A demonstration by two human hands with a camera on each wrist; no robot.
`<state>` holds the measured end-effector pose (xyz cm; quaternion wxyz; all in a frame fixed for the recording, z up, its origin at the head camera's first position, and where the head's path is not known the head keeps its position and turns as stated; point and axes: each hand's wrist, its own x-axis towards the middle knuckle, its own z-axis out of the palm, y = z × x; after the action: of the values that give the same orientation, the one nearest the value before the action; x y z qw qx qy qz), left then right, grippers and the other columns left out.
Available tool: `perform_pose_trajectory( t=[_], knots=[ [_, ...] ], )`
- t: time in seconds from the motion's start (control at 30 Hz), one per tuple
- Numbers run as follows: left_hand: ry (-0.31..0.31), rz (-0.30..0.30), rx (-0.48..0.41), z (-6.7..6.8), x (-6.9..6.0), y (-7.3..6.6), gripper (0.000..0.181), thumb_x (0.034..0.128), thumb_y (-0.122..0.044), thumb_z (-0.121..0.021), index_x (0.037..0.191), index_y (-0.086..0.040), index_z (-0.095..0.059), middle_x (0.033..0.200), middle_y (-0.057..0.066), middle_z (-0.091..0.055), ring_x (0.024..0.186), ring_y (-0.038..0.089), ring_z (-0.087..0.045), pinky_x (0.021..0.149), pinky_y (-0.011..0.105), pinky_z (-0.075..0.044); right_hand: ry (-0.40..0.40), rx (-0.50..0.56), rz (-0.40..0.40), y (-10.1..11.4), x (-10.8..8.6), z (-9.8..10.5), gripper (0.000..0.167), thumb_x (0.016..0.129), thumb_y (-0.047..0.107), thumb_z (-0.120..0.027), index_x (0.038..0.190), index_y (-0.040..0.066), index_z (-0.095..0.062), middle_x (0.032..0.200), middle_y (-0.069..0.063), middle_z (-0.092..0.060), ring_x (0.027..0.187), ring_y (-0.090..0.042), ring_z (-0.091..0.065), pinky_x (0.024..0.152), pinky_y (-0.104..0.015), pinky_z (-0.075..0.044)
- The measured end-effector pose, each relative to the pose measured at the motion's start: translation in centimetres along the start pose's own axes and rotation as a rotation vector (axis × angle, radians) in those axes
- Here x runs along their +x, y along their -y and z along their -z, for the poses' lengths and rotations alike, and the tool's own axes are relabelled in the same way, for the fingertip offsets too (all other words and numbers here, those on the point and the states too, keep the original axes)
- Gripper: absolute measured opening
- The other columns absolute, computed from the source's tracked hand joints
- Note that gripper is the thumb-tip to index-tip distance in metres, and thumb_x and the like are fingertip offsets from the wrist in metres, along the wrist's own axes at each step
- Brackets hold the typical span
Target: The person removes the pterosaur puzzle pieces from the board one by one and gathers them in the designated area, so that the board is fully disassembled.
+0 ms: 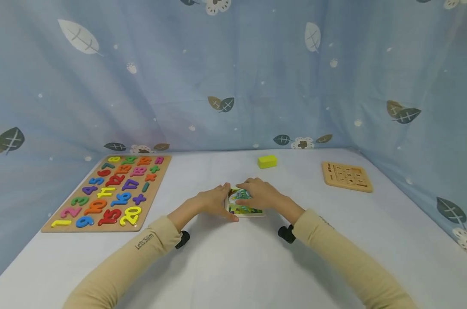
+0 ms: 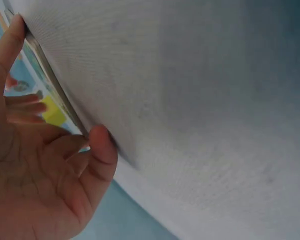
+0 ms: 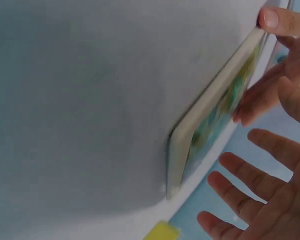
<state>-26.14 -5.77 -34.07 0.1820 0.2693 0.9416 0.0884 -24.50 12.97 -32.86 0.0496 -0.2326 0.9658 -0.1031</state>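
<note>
A small flat board with a colourful green and yellow picture (image 1: 239, 209) lies on the white table between both hands. My left hand (image 1: 215, 201) holds it along its left side, thumb at the near corner and fingers at the far one. In the right wrist view that left thumb (image 3: 282, 22) touches the pale edge of the board. My right hand (image 1: 261, 194) is over the right part of the picture; its fingers (image 3: 252, 175) are spread and look apart from the board. Part of the picture is hidden beneath this hand.
A yellow block (image 1: 267, 162) sits behind the board. To the left lies a large wooden board (image 1: 150, 210) of coloured numbers and signs. A small wooden number tile board (image 1: 347, 176) lies at the right. A blue patterned curtain (image 1: 233, 77) hangs behind the table.
</note>
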Motion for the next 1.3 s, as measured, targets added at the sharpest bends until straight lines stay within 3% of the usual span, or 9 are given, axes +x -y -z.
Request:
perform_pose_trajectory(
  t=[0.2, 0.3, 0.53, 0.73, 1.03, 1.3],
  knots=[
    [0.070, -0.010, -0.030, -0.1, 0.0, 0.3, 0.113, 0.0811, -0.065, -0.063, 0.155, -0.005, -0.002, 0.163, 0.011, 0.000, 0.150, 0.030, -0.005, 0.115, 0.059, -0.021, 0.025, 0.042, 0.020, 1.0, 2.0, -1.0, 0.044, 0.094, 0.032, -0.063, 0.131, 0.009, -0.061, 0.120, -0.015, -0.060, 0.109, -0.031, -0.055, 0.094, -0.048, -0.049],
    [0.071, -0.010, -0.031, -0.1, -0.1, 0.4, 0.112, 0.0814, -0.066, -0.061, 0.155, -0.006, -0.002, 0.163, 0.010, 0.001, 0.150, 0.030, -0.004, 0.115, 0.060, -0.019, 0.005, 0.048, 0.011, 1.1, 2.4, -1.3, 0.041, 0.092, 0.029, -0.065, 0.127, 0.009, -0.063, 0.115, -0.014, -0.058, 0.104, -0.029, -0.054, 0.092, -0.045, -0.049],
    [0.062, -0.017, -0.038, 0.0, 0.2, 0.8, 0.108, 0.0823, -0.059, -0.066, 0.154, -0.003, -0.008, 0.162, 0.013, -0.003, 0.150, 0.033, -0.007, 0.114, 0.062, -0.020, -0.081, 0.169, -0.024, 0.3, 3.0, -2.3, 0.031, 0.090, 0.026, -0.068, 0.117, 0.012, -0.067, 0.109, -0.010, -0.059, 0.099, -0.026, -0.053, 0.088, -0.041, -0.047],
    [0.046, -0.034, -0.080, 0.0, 0.1, 1.0, 0.109, 0.0812, -0.059, -0.067, 0.154, -0.003, -0.008, 0.162, 0.014, -0.004, 0.150, 0.034, -0.008, 0.111, 0.067, -0.020, -0.118, 0.125, -0.072, 0.9, 3.1, -2.7, 0.032, 0.090, 0.029, -0.067, 0.118, 0.014, -0.067, 0.115, -0.011, -0.058, 0.102, -0.028, -0.053, 0.087, -0.045, -0.049],
    [0.019, -0.035, -0.072, -0.1, 0.0, 1.8, 0.111, 0.0799, -0.060, -0.068, 0.154, -0.002, -0.009, 0.162, 0.015, -0.007, 0.149, 0.036, -0.010, 0.109, 0.069, -0.022, -0.073, 0.068, -0.107, 1.3, 3.9, -2.8, 0.033, 0.090, 0.033, -0.066, 0.120, 0.017, -0.063, 0.123, -0.009, -0.055, 0.110, -0.027, -0.052, 0.093, -0.049, -0.047],
    [0.010, -0.062, -0.090, -0.3, 0.1, 1.4, 0.111, 0.0796, -0.059, -0.068, 0.154, 0.000, -0.010, 0.161, 0.019, -0.010, 0.148, 0.040, -0.012, 0.108, 0.070, -0.022, -0.020, 0.166, -0.128, 1.3, 4.5, -1.9, 0.031, 0.085, 0.022, -0.072, 0.111, 0.008, -0.064, 0.113, -0.010, -0.052, 0.102, -0.023, -0.047, 0.089, -0.036, -0.045]
  ],
)
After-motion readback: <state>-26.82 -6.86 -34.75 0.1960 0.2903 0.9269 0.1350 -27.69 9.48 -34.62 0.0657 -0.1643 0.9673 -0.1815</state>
